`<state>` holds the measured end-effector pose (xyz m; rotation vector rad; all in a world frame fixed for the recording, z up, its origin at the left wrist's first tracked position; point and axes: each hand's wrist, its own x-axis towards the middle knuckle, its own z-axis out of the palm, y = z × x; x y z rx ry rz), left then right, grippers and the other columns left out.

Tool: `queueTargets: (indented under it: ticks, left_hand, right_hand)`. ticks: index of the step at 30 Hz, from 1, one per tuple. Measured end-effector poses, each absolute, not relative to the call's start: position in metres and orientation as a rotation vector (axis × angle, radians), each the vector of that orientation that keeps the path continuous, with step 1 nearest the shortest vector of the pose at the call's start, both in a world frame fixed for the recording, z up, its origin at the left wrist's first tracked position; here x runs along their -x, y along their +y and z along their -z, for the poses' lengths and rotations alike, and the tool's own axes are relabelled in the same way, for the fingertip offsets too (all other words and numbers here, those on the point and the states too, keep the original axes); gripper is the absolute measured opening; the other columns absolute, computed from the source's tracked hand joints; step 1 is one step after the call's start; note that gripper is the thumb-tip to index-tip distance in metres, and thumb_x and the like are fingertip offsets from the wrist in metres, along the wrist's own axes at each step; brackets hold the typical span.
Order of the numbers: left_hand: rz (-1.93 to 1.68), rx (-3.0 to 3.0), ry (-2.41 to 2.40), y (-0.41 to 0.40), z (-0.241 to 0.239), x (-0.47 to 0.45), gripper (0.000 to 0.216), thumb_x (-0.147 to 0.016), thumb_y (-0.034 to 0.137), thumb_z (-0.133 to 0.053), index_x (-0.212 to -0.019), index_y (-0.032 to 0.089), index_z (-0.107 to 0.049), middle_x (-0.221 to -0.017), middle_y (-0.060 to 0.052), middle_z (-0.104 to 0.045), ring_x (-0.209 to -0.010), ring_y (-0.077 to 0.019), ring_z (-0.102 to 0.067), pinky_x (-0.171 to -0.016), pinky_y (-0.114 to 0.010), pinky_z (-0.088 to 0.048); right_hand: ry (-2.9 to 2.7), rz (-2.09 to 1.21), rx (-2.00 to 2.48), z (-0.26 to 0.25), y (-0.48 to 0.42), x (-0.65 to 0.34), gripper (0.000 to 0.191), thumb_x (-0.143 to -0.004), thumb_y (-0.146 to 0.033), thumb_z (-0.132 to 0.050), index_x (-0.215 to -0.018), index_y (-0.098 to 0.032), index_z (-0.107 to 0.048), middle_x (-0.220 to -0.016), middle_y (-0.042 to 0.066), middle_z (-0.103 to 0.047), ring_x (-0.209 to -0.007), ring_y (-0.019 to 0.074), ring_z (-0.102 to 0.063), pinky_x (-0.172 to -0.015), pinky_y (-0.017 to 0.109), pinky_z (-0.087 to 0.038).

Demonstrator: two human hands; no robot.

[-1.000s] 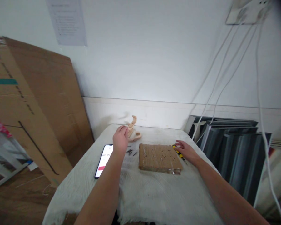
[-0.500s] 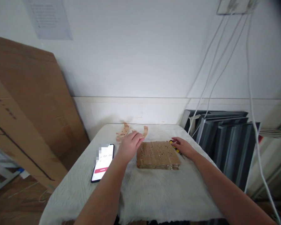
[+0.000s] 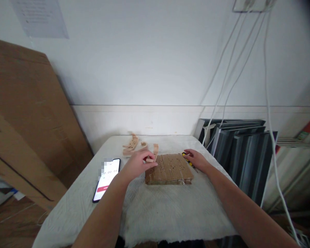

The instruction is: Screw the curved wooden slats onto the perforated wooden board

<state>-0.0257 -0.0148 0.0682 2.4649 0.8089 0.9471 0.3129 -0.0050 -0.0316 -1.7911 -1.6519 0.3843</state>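
At the cardboard pad's (image 3: 170,174) left, the left hand (image 3: 137,164) pinches a wooden piece (image 3: 155,148); too loose, it could drop. The half-curled right hand (image 3: 198,161) touches a screwdriver (image 3: 190,163), grip unclear.

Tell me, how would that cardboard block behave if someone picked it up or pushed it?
The cardboard block looks thick and layered, so probably stiff. Being cardboard, it's likely light for its size. Lying flat on the cloth, it should slide rather than tip or roll.
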Motion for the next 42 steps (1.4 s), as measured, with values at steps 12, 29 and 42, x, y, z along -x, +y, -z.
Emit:
queueTargets:
  ticks: [12,29,42]
  left_hand:
    - [-0.990,-2.380,0.758,-0.019,-0.078,0.028,0.005,-0.077,0.013,-0.060,-0.074,0.017,-0.063,-0.079,-0.002,-0.065,-0.076,-0.0145,-0.059,-0.072,-0.028,-0.045]
    - [-1.130,-2.140,0.978,0.020,-0.047,0.038,0.036,-0.077,0.005,-0.048,-0.109,0.014,-0.058,-0.108,-0.009,-0.065,-0.096,-0.0169,-0.064,-0.081,-0.031,-0.050]
    - [-1.004,-2.412,1.144,0.000,-0.067,0.037,0.016,-0.084,0.029,-0.060,-0.075,0.018,-0.067,-0.068,-0.001,-0.066,-0.061,-0.0135,-0.058,-0.058,-0.026,-0.042]
  right_hand:
    - [-1.684,-0.372,1.811,0.025,-0.008,-0.310,0.035,-0.085,-0.035,-0.057,-0.114,-0.016,-0.064,-0.109,0.011,-0.069,-0.090,0.0200,-0.065,-0.083,0.032,-0.049]
    - [-1.718,-0.349,1.858,0.023,-0.008,-0.310,0.035,-0.086,-0.037,-0.055,-0.112,-0.016,-0.066,-0.107,0.010,-0.070,-0.090,0.0201,-0.065,-0.083,0.031,-0.049]
    - [-1.725,-0.348,1.842,0.022,-0.009,-0.310,0.033,-0.086,-0.037,-0.056,-0.112,-0.018,-0.066,-0.106,0.010,-0.070,-0.089,0.0201,-0.065,-0.082,0.032,-0.050]
